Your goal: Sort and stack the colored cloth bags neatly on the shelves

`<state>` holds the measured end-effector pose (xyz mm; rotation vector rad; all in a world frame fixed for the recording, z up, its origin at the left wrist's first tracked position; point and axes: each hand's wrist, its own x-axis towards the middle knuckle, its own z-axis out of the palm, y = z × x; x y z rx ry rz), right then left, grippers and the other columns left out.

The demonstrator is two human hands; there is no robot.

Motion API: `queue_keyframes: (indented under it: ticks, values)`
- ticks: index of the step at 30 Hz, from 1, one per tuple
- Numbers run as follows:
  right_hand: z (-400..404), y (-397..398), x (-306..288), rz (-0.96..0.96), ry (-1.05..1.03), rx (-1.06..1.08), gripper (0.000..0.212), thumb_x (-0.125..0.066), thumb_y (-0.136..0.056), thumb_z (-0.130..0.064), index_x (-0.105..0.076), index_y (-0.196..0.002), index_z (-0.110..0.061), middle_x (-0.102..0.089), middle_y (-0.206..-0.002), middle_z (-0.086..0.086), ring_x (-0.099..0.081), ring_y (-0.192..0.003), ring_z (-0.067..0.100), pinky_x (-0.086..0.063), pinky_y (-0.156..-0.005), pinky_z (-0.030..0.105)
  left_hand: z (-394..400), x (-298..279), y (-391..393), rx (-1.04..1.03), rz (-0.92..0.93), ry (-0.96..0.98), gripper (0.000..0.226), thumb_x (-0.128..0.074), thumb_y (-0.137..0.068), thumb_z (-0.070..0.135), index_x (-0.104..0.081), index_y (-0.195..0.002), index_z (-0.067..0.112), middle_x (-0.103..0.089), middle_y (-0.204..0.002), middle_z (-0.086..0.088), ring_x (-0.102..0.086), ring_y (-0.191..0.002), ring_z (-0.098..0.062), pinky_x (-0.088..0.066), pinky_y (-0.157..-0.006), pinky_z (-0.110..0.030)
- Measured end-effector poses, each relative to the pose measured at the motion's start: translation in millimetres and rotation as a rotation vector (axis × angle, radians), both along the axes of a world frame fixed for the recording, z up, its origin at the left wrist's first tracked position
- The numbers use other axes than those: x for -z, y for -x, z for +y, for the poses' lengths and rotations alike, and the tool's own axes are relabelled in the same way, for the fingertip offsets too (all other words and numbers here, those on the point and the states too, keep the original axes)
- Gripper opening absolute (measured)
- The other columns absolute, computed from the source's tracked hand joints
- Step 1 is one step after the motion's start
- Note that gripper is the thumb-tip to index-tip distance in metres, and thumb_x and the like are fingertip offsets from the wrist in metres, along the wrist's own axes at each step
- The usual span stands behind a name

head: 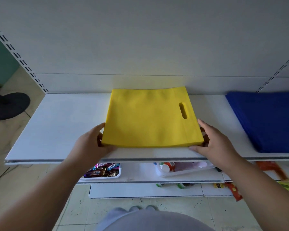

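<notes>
A stack of yellow cloth bags lies flat on the white shelf, its handle slot toward the right. My left hand grips the stack's near left corner, fingers curled under the edge. My right hand grips the near right corner the same way. A stack of blue cloth bags lies on the same shelf at the far right, apart from the yellow one.
Slotted uprights frame the shelf bay. A lower shelf holds a tray of wrapped sweets and a clear tray of small items. Snack packets sit lower right. A dark fan base stands on the floor at left.
</notes>
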<state>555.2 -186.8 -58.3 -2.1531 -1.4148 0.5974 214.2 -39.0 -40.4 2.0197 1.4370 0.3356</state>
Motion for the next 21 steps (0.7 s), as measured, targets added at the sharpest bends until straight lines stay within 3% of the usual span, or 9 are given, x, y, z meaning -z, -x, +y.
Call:
queue_keyframes:
  ticks: [5,15,18,21]
  values:
    - [-1,-6,7,-0.019,-0.037,-0.019,0.096,-0.084,-0.073,-0.031,-0.028,-0.152,-0.029,-0.057,-0.116,-0.006,-0.055,-0.101,0.010,-0.046,-0.085,0.028,1,4,5,-0.054,-0.017,0.024,0.077,-0.083,-0.074,0.025,-0.047,-0.142,0.028,-0.063,-0.082,0.014,-0.057,-0.071,0.000,-0.038,-0.061,-0.015]
    - [1,-7,8,-0.036,-0.040,-0.042,0.088,-0.084,-0.072,-0.035,-0.040,-0.147,-0.028,-0.058,-0.115,-0.006,-0.055,-0.098,0.009,-0.047,-0.082,0.028,0,9,9,-0.050,-0.054,-0.006,0.053,-0.082,-0.076,0.027,-0.061,-0.125,0.035,-0.064,-0.071,0.008,-0.055,-0.059,-0.001,-0.042,-0.055,-0.022]
    - [2,-7,5,-0.055,-0.033,-0.058,0.081,-0.084,-0.072,-0.034,-0.045,-0.143,-0.029,-0.059,-0.112,-0.005,-0.056,-0.095,0.009,-0.047,-0.080,0.027,3,7,7,-0.012,0.007,-0.026,0.056,-0.083,-0.075,0.029,-0.061,-0.127,0.030,-0.062,-0.070,0.011,-0.054,-0.058,0.000,-0.037,-0.054,-0.015]
    - [0,-6,5,-0.025,-0.035,-0.038,0.082,-0.084,-0.072,-0.035,-0.044,-0.144,-0.030,-0.061,-0.116,-0.006,-0.058,-0.099,0.009,-0.048,-0.085,0.029,3,7,8,-0.052,-0.001,-0.029,0.062,-0.083,-0.074,0.032,-0.060,-0.131,0.024,-0.062,-0.073,0.010,-0.054,-0.063,-0.001,-0.037,-0.056,-0.017]
